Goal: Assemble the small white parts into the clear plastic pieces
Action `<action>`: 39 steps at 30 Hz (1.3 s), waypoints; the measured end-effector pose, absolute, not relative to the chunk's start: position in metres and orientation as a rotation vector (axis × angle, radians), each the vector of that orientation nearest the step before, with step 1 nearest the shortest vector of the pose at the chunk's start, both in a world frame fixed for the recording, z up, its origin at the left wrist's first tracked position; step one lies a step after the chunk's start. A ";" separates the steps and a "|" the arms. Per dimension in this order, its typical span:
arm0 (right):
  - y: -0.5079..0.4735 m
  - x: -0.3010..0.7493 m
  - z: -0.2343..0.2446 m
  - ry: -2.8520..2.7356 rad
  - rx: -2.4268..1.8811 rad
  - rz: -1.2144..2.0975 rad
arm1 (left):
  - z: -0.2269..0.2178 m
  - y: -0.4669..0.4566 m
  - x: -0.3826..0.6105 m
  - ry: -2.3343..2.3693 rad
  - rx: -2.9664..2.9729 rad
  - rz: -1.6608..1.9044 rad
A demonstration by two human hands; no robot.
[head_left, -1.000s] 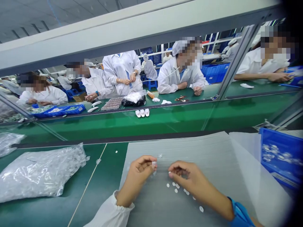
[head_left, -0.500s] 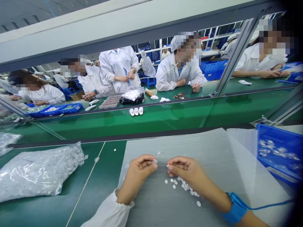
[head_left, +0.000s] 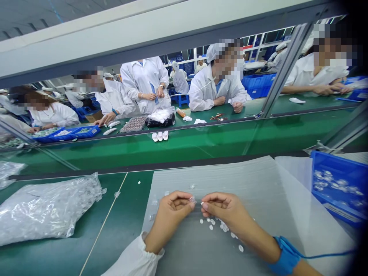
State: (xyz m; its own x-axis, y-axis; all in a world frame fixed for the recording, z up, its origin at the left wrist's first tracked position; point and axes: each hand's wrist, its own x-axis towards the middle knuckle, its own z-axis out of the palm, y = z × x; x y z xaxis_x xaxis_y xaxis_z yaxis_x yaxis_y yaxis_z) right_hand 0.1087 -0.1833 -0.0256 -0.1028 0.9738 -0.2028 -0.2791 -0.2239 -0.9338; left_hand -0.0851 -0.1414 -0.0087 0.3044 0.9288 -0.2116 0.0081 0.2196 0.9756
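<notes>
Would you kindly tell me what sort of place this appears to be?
It is most likely a factory assembly line: long green conveyor benches, workers in white coats and caps, and blue parts bins.

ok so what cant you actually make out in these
All in the head view:
What the left hand and right hand pinch: their fingers cover it.
Exact shape of the white pieces: too small.
Parts inside the bag: blurred by glare on the plastic.
Right end of the blue bin: cut off by the frame edge.
Far end of the cord: lost in the dark edge.
</notes>
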 end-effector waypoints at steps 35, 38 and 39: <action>-0.183 0.102 -0.032 -0.922 -1.046 1.544 | -0.019 -0.147 -0.077 0.979 1.138 0.815; -0.184 0.102 -0.033 -0.891 -1.041 1.539 | -0.017 -0.147 -0.078 0.982 1.125 0.836; -0.184 0.101 -0.033 -0.886 -1.040 1.537 | -0.017 -0.147 -0.078 0.982 1.131 0.841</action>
